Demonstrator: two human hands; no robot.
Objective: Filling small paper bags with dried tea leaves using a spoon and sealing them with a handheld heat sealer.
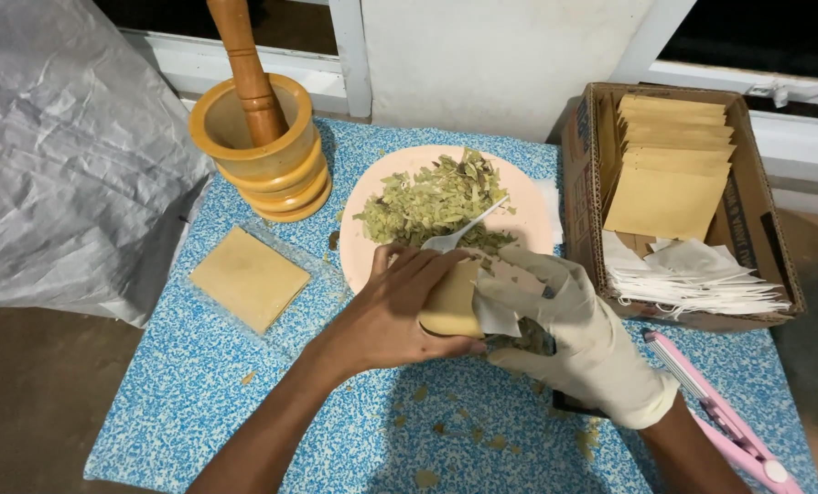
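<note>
My bare left hand [391, 306] grips a tan paper pouch [452, 302] over the table's middle. My right hand [578, 334], in a cream glove, holds the pouch's open torn mouth, with crushed leaf bits showing under it. A white plastic spoon [459, 233] lies just behind my left fingers, its handle slanting up over a heap of dried green leaves [436, 206] on a pink plate [528, 220]. Whether either hand touches the spoon, I cannot tell.
A wooden mortar with pestle [263, 137] stands at back left. A flat tan pouch [249, 277] lies on clear plastic at left. A cardboard box [766, 210] of pouches and white filter papers sits right. A pink heat sealer [725, 416] lies at front right. Leaf crumbs dot the blue speckled table [199, 393].
</note>
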